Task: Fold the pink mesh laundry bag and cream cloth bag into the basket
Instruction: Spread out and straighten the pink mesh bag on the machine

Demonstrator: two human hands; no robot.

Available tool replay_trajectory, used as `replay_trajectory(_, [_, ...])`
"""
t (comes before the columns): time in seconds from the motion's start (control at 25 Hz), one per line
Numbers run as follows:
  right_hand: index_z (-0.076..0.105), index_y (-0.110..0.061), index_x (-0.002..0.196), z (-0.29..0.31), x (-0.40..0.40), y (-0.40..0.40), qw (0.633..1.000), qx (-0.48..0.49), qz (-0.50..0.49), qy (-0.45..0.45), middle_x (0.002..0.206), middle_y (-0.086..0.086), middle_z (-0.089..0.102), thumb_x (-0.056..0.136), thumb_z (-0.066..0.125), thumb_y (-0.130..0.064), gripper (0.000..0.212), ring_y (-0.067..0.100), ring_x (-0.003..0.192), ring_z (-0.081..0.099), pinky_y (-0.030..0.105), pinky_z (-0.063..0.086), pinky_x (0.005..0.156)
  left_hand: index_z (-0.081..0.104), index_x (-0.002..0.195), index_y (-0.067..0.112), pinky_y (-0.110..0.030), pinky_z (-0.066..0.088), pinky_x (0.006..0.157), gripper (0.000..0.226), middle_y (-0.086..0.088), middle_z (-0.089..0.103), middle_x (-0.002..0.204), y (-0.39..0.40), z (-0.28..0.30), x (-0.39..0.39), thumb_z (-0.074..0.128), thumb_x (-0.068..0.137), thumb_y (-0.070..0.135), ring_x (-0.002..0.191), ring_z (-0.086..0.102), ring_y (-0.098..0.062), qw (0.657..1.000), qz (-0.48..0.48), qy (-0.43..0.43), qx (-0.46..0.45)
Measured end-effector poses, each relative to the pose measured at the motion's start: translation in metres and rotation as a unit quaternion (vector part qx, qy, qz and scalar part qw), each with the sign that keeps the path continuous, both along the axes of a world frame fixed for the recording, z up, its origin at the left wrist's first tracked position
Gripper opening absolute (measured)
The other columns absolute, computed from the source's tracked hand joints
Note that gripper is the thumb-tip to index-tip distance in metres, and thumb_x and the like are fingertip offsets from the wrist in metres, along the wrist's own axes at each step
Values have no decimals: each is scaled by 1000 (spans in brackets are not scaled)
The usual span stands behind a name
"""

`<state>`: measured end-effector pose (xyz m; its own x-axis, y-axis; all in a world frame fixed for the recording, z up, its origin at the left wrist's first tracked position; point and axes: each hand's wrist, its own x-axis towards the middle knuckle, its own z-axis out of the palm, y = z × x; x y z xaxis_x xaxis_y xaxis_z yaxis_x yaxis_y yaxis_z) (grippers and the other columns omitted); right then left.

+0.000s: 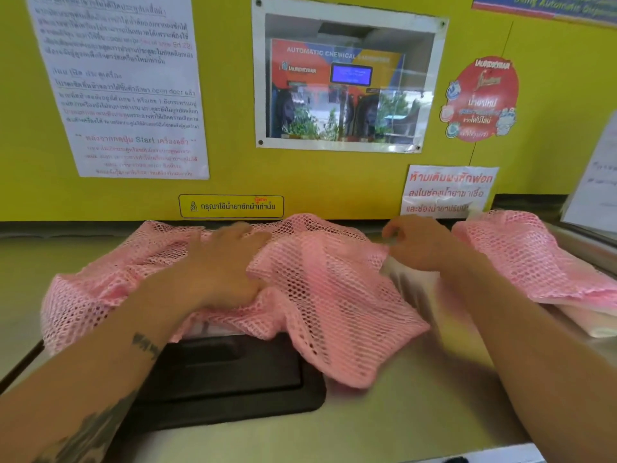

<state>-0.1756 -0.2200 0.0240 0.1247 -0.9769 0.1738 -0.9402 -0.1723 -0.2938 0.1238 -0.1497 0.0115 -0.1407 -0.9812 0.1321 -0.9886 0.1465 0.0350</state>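
A pink mesh laundry bag (327, 289) lies rumpled across the steel machine top. My left hand (227, 259) presses flat on its left half, fingers spread toward the wall. At the bag's upper right edge my right hand (417, 242) is blurred, with fingers curled at the mesh; whether it pinches the fabric is unclear. A second piece of pink mesh (531, 255) lies folded at the right. Under its right end shows a pale cream edge (587, 320), perhaps the cloth bag. No basket is in view.
A black recessed lid panel (233, 379) sits in the steel top (417, 412), partly under the mesh. The yellow wall (334, 182) with posted notices and a framed window stands right behind. A paper stand (594, 182) rises at the far right.
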Motion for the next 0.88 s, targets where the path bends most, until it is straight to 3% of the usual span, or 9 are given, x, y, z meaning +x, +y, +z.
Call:
replay_trajectory(0.08, [68,-22,100,8,4,9,995,39,53,-69,106,-4,69,85,65,-27,15,14,90,63,27,48,74,46,133,38,-50,35,108,50,6,42,138,8,4,-5,62,86,39,127,44,-20,992,-54,71,-86])
replay_trajectory(0.2, [66,-23,107,11,18,23,982,139,118,-50,96,-5,70,85,69,-29,23,12,79,66,26,48,69,63,86,29,-32,49,74,1,11,57,89,30,9,-26,64,86,28,81,56,-8,952,-172,216,-132])
replay_trajectory(0.28, [61,-18,114,8,26,25,979,162,120,38,101,-3,64,84,70,-24,32,13,81,63,27,47,71,64,80,27,-25,44,67,8,12,58,79,39,10,-39,67,85,32,72,53,-5,948,-200,232,-87])
replay_trajectory(0.36, [61,-6,119,10,27,27,974,159,101,127,110,8,65,86,66,-18,36,24,95,63,22,45,75,67,104,34,-28,46,87,30,14,61,107,42,8,-46,67,81,52,97,55,-2,965,-193,177,29])
replay_trajectory(0.44, [63,-6,120,14,17,30,976,154,39,149,115,13,67,85,65,-16,36,30,106,64,22,49,83,44,137,47,-39,28,114,68,15,35,145,44,5,-45,61,76,69,134,33,-9,972,-164,59,156])
replay_trajectory(0.48, [64,-8,119,16,10,33,977,156,6,145,116,13,67,85,64,-14,35,31,108,64,30,51,87,33,144,48,-40,20,119,76,17,24,152,46,6,-44,60,76,70,140,23,-10,969,-154,26,189])
replay_trajectory(0.6, [65,-9,113,20,-7,32,989,105,-8,102,114,10,66,86,60,-9,28,28,101,64,38,52,84,27,147,48,-39,16,120,76,18,16,156,35,4,-38,58,81,67,144,19,-11,965,-158,36,206])
replay_trajectory(0.76, [65,-19,102,30,1,44,992,93,73,-53,91,-1,68,87,63,-18,15,12,78,64,27,45,65,26,147,49,-48,20,119,81,8,19,161,15,-10,-29,41,73,80,146,21,-19,981,-108,43,158])
replay_trajectory(0.88, [66,-26,106,31,7,77,984,117,137,6,93,-6,68,82,71,-23,25,12,86,65,29,49,73,25,147,48,-52,24,117,80,3,21,160,11,-15,-25,36,75,80,145,24,-25,986,-73,41,143])
